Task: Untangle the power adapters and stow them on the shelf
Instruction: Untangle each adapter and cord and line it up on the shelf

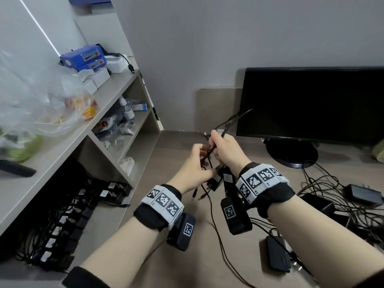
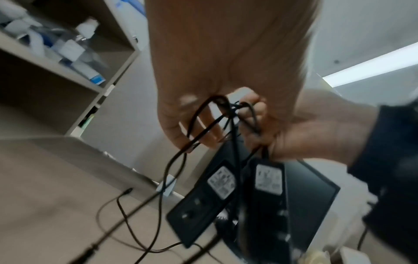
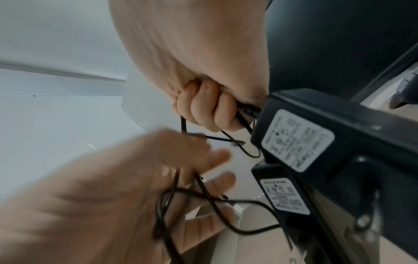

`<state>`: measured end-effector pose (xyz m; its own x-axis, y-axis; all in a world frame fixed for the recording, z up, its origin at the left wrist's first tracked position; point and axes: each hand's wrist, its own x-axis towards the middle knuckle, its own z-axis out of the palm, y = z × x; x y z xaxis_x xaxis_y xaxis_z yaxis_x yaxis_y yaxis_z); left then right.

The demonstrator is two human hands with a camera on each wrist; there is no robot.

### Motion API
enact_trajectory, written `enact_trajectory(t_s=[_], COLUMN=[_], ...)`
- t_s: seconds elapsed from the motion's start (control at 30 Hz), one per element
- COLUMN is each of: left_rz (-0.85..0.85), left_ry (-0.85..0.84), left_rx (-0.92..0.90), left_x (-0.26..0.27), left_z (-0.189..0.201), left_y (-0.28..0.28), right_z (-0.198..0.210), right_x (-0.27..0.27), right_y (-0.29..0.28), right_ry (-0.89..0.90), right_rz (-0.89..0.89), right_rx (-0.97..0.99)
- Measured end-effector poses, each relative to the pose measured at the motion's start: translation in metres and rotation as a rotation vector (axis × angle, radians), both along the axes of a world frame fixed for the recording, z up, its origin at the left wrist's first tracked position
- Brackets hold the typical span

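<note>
Both hands are raised over the desk. My right hand grips a bunch of thin black cables in a fist; the curled fingers show in the right wrist view. Two black power adapters with white labels hang below it; they also show as adapters in the left wrist view and adapters in the right wrist view. My left hand is just left of the fist, its spread fingers threaded through loose cable loops. Barrel plugs dangle free.
A shelf unit stands at the left; its bottom bay holds a row of stowed adapters. A tangled pile of adapters and cables lies on the desk at the right. A black monitor stands behind. Plastic bags sit on top of the shelf.
</note>
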<state>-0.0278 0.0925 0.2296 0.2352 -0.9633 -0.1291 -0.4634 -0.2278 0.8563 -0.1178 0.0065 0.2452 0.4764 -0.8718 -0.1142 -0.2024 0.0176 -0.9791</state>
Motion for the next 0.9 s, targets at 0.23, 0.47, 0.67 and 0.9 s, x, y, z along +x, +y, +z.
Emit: enact_trajectory(t_s=[0.23,0.47,0.67,0.9], left_rz=[0.087,0.148,0.244,0.323], left_ry=[-0.278,-0.313,-0.17,-0.292], left_rx=[0.085,0.295,0.665,0.159], left_x=[0.025,0.06,0.086,0.058], left_z=[-0.029,-0.061,-0.09,-0.054], left_y=[0.011,0.017,0.027,-0.003], right_z=[0.016,0.014,0.03,0.017], right_x=[-0.018,-0.025,-0.043,-0.031], right_y=[-0.024,-0.033,-0.048,-0.04], right_ry=[-0.161,-0.263,-0.413,-0.142], right_rz=[-0.331,-0.496,-0.594,-0.291], right_rx=[0.098,0.086,0.19,0.109])
